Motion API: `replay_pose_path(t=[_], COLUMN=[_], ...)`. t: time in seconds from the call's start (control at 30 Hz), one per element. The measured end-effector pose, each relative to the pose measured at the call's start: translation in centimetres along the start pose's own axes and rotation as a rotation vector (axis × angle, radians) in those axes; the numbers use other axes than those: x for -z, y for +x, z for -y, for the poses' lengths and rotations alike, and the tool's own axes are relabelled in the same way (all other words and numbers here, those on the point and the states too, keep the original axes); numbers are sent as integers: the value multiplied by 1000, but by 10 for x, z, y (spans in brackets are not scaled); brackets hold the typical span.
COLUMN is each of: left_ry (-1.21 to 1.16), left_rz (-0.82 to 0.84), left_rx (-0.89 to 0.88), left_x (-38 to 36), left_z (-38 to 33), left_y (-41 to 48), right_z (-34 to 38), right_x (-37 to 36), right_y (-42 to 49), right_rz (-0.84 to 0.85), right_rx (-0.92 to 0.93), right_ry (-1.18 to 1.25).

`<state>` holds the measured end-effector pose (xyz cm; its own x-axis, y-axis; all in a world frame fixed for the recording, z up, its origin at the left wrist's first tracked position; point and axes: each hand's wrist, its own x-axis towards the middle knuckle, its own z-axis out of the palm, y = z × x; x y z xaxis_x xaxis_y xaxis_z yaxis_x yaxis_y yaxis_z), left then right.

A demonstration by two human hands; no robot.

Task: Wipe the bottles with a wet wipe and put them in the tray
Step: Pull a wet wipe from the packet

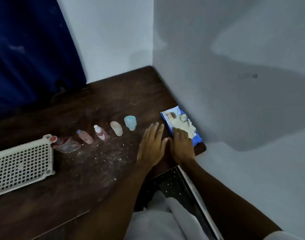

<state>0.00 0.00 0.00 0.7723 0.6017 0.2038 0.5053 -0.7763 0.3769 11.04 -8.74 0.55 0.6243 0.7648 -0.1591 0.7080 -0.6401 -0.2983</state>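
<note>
Fingers (156, 130) on my left hand (151, 146) are straight and a little spread. They lie flat over the brown table (96, 170) and hold nothing. My right hand (182, 146) is next to it, thumb close to thumb. Its fingers (178, 134) are stretched out and rest on top of the pack of wet wipes (176, 118). They touch the pack, but I cannot tell if they grip any part of it. The blue pack lies flat by the wall (235, 101), just past my right fingertips.

Five bottles wait in a row to the left of my left fingers. Nearest is the blue-green bottle (130, 122), just beside my fingertips but not touching. Next come the pale bottle (116, 128), the pink bottle with a white cap (101, 135) and the bottle with a blue cap (85, 136). Last is the bottle with a red cap (61, 144), far from my fingers.

That last bottle is right beside the white tray (21, 163), which is full of little holes. No bottle is in the tray. Small crumbs (113, 159) dot the table left of my left wrist. A dark blue curtain (26, 58) hangs far off behind the tray.
</note>
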Motion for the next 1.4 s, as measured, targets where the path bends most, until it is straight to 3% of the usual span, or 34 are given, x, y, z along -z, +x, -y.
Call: replay_pose_path(t=[0.1,0.27,0.5,0.63,0.9,1.13,1.3,1.4], left_ry=[-168,-305,-361,-442,-530,-615,-609,-571], left_rz=[92,241,408,392,356,311,268,248], left_rx=[-1,156,286,403,446,509,534,575], left_x=[-13,-28,-45,-52,-54,-53,-53,-54], left_z=[-9,-20,-25,-22,-21,-22,-23,-25], left_y=[10,45,80,83,87,88,92,98], right_z=[-22,-40,-52,-58,-59,-57,-61,-63], right_x=[-5,-6,-12,-11,-10,-2,-11,-16], right_y=[14,29,45,48,62,50,44,44], right_rz=[-49,-82,-114,-132,-145,-359,-538,-522], right_rx=[-115,-135,-144,-106,-92,-70,-108,-98], right_ry=[8,-3,-75,-102,-242,-136,117,223])
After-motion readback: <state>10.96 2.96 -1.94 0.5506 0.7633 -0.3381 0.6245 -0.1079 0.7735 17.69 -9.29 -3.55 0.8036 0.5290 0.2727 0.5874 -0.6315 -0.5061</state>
